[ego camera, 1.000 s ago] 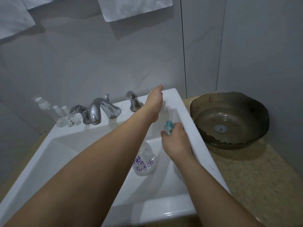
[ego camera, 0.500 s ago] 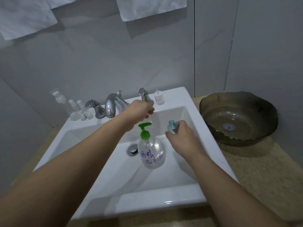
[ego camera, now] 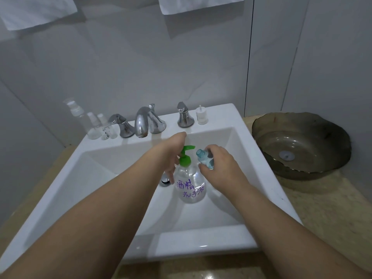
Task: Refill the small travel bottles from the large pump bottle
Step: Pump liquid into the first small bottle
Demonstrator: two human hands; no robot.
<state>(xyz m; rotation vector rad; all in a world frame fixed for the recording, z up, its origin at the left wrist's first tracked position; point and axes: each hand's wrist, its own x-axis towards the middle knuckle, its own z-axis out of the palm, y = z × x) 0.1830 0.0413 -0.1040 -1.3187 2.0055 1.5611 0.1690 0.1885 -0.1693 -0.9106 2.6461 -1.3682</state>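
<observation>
Down in the basin: the large pump bottle (ego camera: 190, 183) is standing upright on the floor of the white sink (ego camera: 251, 150), with its green pump head (ego camera: 186, 156) on top and purple handwriting on its clear body.
Key relation: the spout of the pump is pointing to the right, toward the small blue travel bottle (ego camera: 205, 159), which is lying just beside it; the open neck of the small bottle is tilting to the upper left, toward the spout.
Left hand (ego camera: 173, 154): it is resting at the left side of the pump head and neck, fingers curved around it, closed loosely on the pump.
Right hand (ego camera: 218, 167): it is gripping the small blue bottle, and it is the nearer hand to the spout tip.
My judgement: I think the next move is needing the neck directly under the spout before pressing, otherwise liquid is falling into the sink.
Back ledge: three clear spray bottles (ego camera: 94, 123) are standing left of the faucet (ego camera: 144, 122); a small white cap (ego camera: 202, 116) is standing at the right tap.
Room: the sink is sitting on a beige stone table (ego camera: 326, 214), with a dark glass bowl (ego camera: 302, 146) at the right, and grey wall tiles behind.
</observation>
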